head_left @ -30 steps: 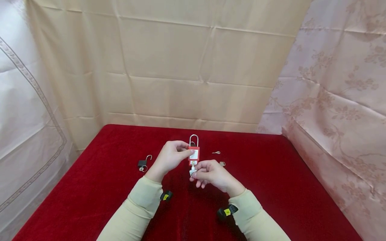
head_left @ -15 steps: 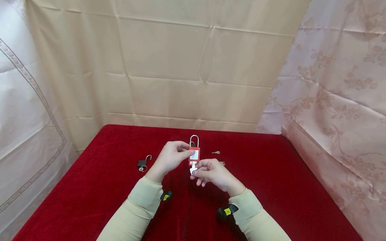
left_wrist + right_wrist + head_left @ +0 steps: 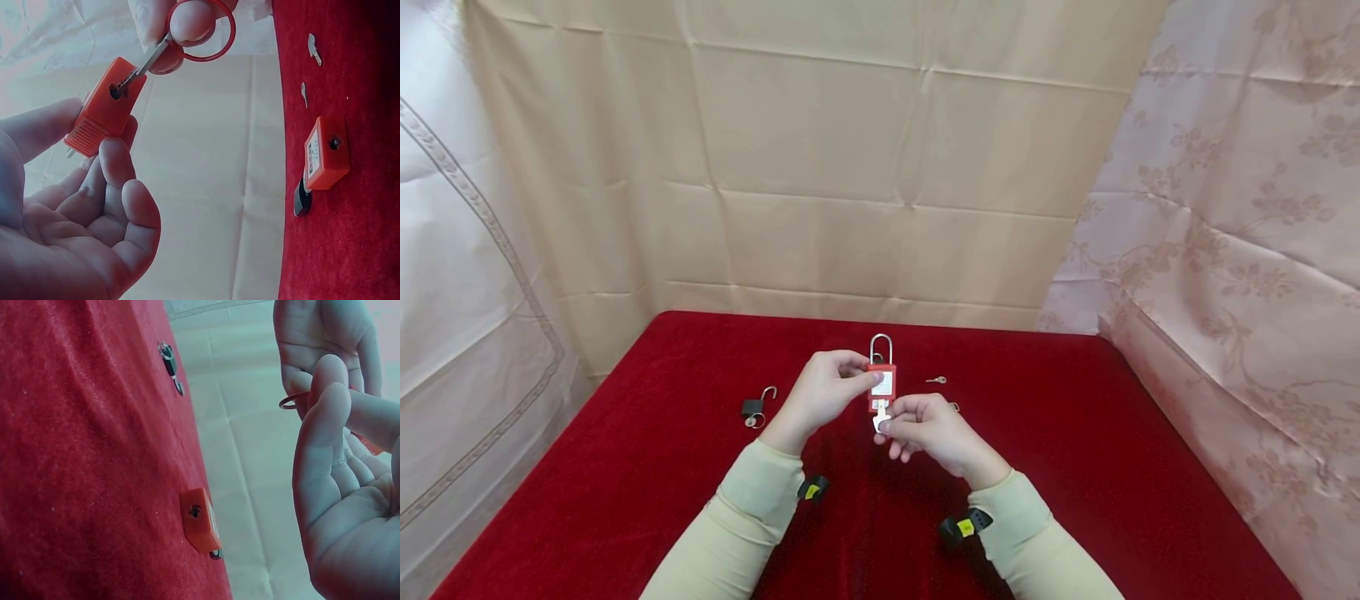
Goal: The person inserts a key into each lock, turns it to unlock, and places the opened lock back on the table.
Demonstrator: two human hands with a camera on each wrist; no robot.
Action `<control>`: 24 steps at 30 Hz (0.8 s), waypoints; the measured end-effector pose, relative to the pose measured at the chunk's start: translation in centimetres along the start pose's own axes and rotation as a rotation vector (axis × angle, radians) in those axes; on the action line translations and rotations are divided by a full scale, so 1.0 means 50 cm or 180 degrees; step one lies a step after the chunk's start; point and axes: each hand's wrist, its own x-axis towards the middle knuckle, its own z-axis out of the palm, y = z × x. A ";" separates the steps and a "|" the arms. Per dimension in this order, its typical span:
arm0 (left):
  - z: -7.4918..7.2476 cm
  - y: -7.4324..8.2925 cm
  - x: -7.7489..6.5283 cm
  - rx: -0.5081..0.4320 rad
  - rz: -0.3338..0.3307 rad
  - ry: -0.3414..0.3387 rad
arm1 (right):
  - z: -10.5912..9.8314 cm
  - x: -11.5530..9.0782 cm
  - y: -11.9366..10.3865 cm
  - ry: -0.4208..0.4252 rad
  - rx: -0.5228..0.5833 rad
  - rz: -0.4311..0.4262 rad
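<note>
Your left hand grips the red padlock above the counter; your right hand pinches the key, blade at the keyhole, depth unclear; an off-line push could bind or skid it, and a light grip could let the padlock roll under twisting; the red ring might catch on your right hand; the far edge and curtain lie beyond, a second padlock and a loose key lie on the counter; your open room is nearer you.
</note>
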 end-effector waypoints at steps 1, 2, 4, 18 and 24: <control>0.000 0.000 0.000 -0.0006 -0.0003 0.0001 | 0.001 0.000 -0.001 0.0016 0.0004 0.0001; -0.001 0.001 0.000 -0.0016 -0.0002 0.0006 | 0.001 0.000 -0.002 0.0034 0.0006 -0.0003; -0.001 0.000 0.001 -0.0021 -0.0004 0.0013 | 0.001 0.001 -0.002 0.0053 0.0024 -0.0016; -0.003 0.000 0.001 -0.0015 -0.0071 -0.0022 | 0.000 0.004 0.003 0.0077 0.0118 -0.0142; 0.001 -0.003 0.001 -0.0067 -0.0106 -0.0055 | 0.000 0.002 0.005 0.0085 0.0139 -0.0136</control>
